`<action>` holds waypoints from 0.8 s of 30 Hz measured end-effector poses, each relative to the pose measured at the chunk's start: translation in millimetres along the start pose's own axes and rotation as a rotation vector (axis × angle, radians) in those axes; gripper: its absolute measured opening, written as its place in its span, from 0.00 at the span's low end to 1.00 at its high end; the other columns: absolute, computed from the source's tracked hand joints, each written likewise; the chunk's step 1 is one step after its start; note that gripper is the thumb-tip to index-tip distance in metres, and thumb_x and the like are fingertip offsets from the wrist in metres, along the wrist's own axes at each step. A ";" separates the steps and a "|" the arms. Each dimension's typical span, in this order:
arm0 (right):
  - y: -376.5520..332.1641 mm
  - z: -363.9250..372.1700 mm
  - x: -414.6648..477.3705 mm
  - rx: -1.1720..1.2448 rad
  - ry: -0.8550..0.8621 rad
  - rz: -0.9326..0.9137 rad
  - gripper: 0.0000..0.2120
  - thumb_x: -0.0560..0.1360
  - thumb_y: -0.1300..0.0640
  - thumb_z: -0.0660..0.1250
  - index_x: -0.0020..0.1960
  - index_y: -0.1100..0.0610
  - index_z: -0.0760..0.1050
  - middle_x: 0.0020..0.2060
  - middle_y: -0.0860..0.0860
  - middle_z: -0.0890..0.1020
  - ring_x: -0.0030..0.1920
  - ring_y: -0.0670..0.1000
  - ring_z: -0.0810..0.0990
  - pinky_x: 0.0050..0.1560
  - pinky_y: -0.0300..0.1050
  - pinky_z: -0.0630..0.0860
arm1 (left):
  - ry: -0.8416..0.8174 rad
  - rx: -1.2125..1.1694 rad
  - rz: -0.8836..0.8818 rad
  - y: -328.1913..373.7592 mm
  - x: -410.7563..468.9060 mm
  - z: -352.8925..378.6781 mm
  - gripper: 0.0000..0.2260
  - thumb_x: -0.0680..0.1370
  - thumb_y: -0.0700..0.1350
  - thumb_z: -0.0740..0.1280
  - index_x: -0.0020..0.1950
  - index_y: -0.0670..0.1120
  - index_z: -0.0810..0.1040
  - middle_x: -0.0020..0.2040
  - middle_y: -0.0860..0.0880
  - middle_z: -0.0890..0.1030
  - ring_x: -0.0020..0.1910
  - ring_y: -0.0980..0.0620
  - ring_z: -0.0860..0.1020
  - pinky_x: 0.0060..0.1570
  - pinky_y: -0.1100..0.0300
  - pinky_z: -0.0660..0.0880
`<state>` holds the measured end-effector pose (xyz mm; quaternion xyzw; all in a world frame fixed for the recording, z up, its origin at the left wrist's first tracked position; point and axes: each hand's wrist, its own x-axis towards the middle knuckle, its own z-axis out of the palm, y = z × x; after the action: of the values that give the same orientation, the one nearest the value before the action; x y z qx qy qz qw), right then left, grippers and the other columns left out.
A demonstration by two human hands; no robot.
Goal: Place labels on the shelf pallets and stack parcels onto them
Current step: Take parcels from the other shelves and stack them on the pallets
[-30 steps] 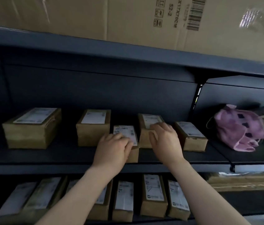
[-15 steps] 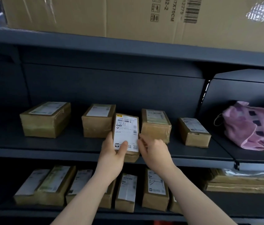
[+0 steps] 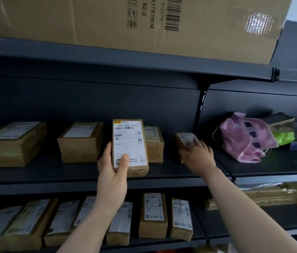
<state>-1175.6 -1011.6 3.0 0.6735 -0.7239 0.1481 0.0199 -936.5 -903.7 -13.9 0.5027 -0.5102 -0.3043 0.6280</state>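
My left hand (image 3: pixel 111 167) grips a small brown parcel (image 3: pixel 129 143) tilted up off the dark middle shelf (image 3: pixel 71 181); its white label reads D449, and my thumb lies across the label's lower edge. My right hand (image 3: pixel 199 156) reaches to the right and rests on the small labelled parcel (image 3: pixel 185 138) at the end of the row, fingers curved over its near end. Three other brown parcels stand on the same shelf: a wide one (image 3: pixel 12 143) at the left, one (image 3: pixel 81 141) left of centre, and one (image 3: pixel 154 143) partly behind the held parcel.
A large cardboard carton (image 3: pixel 107 21) fills the top shelf. A pink bag (image 3: pixel 244 137) with green and grey items lies on the right shelf section. Several labelled parcels (image 3: pixel 153 214) stand in a row on the lower shelf.
My left hand lifted the D449 parcel higher and tilted its label towards me. My right hand let go of it and moved right onto the end parcel.
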 end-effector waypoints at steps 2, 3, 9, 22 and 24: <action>1.7 1.7 -6.2 0.009 0.028 -0.007 0.22 0.80 0.45 0.51 0.65 0.54 0.72 0.66 0.54 0.73 0.68 0.58 0.68 0.69 0.56 0.62 | -0.003 -0.002 0.002 -0.7 -2.2 5.2 0.25 0.80 0.53 0.60 0.76 0.58 0.57 0.72 0.54 0.64 0.64 0.60 0.67 0.50 0.75 0.63; 1.0 1.5 -12.3 0.025 0.109 -0.021 0.21 0.79 0.46 0.49 0.59 0.55 0.75 0.61 0.55 0.77 0.63 0.59 0.72 0.64 0.54 0.66 | -0.002 -0.005 0.007 -1.2 -2.7 6.8 0.25 0.80 0.53 0.60 0.76 0.58 0.57 0.72 0.54 0.64 0.64 0.60 0.68 0.49 0.76 0.63; 4.7 -2.5 -53.1 0.332 0.374 0.033 0.11 0.75 0.52 0.68 0.54 0.57 0.80 0.52 0.57 0.78 0.55 0.62 0.74 0.53 0.53 0.71 | -0.014 -0.037 0.012 -5.4 -9.1 20.3 0.25 0.79 0.53 0.60 0.76 0.59 0.59 0.71 0.53 0.65 0.65 0.55 0.71 0.52 0.72 0.67; 6.4 6.4 -91.7 0.849 0.037 0.309 0.43 0.64 0.30 0.66 0.74 0.48 0.61 0.60 0.49 0.78 0.64 0.54 0.73 0.60 0.54 0.75 | 0.030 -0.020 0.026 -7.5 -22.9 25.0 0.25 0.79 0.52 0.61 0.75 0.56 0.61 0.71 0.52 0.65 0.63 0.58 0.70 0.59 0.63 0.67; 5.8 6.4 -96.3 0.909 0.015 0.306 0.42 0.64 0.30 0.67 0.73 0.47 0.62 0.59 0.46 0.79 0.61 0.52 0.76 0.58 0.52 0.76 | 0.030 -0.025 0.029 -10.2 -24.6 23.5 0.26 0.78 0.55 0.61 0.75 0.58 0.61 0.71 0.52 0.65 0.64 0.56 0.71 0.64 0.58 0.69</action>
<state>-1171.3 -919.5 -26.2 0.4984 -0.6767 0.4557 -0.2932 -964.7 -892.3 -32.4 0.4919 -0.5040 -0.2938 0.6463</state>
